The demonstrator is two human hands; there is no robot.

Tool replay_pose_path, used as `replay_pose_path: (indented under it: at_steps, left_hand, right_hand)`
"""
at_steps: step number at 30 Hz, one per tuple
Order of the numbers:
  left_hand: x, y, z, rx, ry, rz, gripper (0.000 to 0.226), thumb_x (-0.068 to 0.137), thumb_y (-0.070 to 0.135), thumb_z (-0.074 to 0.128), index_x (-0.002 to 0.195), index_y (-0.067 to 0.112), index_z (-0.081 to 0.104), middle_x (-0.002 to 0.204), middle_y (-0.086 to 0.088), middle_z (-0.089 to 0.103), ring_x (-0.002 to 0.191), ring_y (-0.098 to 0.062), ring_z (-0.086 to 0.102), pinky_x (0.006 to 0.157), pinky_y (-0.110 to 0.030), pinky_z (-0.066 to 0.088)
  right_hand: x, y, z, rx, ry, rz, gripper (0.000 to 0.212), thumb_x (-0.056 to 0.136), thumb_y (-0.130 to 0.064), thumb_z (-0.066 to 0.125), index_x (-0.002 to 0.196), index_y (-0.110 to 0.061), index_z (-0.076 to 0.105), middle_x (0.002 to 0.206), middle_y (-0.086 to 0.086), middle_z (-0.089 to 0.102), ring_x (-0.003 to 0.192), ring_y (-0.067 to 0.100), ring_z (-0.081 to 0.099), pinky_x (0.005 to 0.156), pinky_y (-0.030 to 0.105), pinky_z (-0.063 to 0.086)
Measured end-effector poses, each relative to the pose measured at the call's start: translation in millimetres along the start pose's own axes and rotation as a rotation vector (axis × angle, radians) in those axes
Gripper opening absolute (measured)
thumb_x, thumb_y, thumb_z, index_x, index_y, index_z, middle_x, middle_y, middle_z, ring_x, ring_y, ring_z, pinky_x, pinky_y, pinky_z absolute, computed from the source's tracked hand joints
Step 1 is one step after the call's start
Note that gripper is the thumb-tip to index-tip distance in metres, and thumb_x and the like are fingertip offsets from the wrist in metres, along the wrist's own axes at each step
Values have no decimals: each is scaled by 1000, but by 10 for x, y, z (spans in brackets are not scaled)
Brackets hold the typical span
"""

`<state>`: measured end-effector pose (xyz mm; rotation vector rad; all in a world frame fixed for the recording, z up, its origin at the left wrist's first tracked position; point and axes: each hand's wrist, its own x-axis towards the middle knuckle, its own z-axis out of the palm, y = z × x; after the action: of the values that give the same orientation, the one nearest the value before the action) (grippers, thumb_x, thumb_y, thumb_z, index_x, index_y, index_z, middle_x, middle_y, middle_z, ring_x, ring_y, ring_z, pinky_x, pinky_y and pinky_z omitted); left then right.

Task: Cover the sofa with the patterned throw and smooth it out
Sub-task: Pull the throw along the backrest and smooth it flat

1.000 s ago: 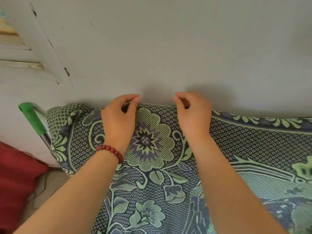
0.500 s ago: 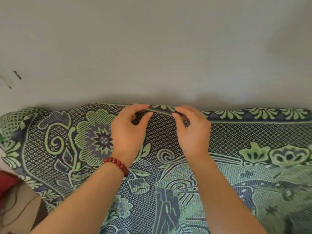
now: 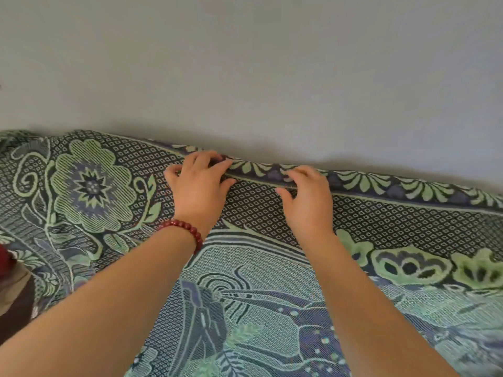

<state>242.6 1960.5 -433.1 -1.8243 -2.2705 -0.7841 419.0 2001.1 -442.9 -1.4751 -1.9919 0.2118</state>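
1. Far out from the left hand, at the frame's edge, a dark red thing peeks from beyond the patterned throw; I cannot tell what it is.
2. The throw lies spread under both forearms and runs up to the wall. The sofa itself is hidden beneath it.
3. The left hand, with a red bead bracelet at its wrist, sits at the throw's top edge. Its fingers curl over the ridge of cloth and the thumb closes in from below, so it pinches the edge.
4. Just beside it, the right hand does the same: fingers hooked over the leaf-patterned border, thumb tucked under, pinching a fold of it.
5. Between the two hands the border stands up in a small raised crease against the wall.
6. Beyond the right hand the border runs on along the wall, lying flatter.
7. Judgement: the covering looks largely done, and the step in hand is seating and straightening the top edge along the backrest.
8. The next move likely calls for an even pull from both hands, so the border sits straight, then flat palms sweeping outward and toward the person to press out the crease.
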Motion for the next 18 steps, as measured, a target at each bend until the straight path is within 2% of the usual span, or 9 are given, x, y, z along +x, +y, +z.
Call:
replay_pose_path:
  at_steps: [3,5,8,11,13,15,18]
  left_hand:
    - [19,-83,-24,53,81,12,23,82,44,64,100,34,72,102,3,57,105,-24,47,88,-38,21]
    - [62,-98,-44,-2,102,-22,20,81,47,64,94,35,74,88,5,53,93,-24,50,81,-36,25]
    - [215,2,-35,-101,105,-48,22,84,45,62,94,29,75,77,7,53,83,-24,56,71,-33,38]
    - [399,77,-13,-224,167,-100,19,86,38,64,93,24,74,79,3,60,78,-20,57,64,-27,34]
    - [435,53,30,-210,160,-59,16,86,31,65,95,23,74,86,0,67,81,-20,60,68,-27,39]
    - [409,6,57,-153,132,7,18,86,25,65,102,21,72,94,0,72,90,-24,61,80,-30,40]
    - [373,18,12,-219,112,-15,26,88,27,62,114,23,66,101,7,70,98,-17,59,88,-30,41]
  right_hand:
    - [59,73,6,15,-8,-71,18,85,-17,68,98,-6,73,99,7,66,98,29,57,80,27,38]
    - [101,81,-12,39,27,-85,14,88,-15,64,93,-7,73,93,8,67,90,29,58,75,30,39]
    - [290,45,-85,94,86,-36,15,91,-15,59,93,-7,72,93,9,65,86,27,58,72,30,37]
    - [468,-15,-123,124,165,2,16,93,-16,56,94,-7,70,98,8,63,86,23,58,70,23,32]
    - [489,-21,-90,98,133,7,19,95,-17,54,98,-7,69,101,8,64,89,24,59,71,23,32]
    - [443,7,-47,22,10,-10,23,95,-23,53,101,-8,69,101,8,66,93,25,60,77,29,38]
    - [399,40,-79,67,-41,-7,29,92,-32,59,107,-10,69,104,7,69,96,22,62,83,31,44]
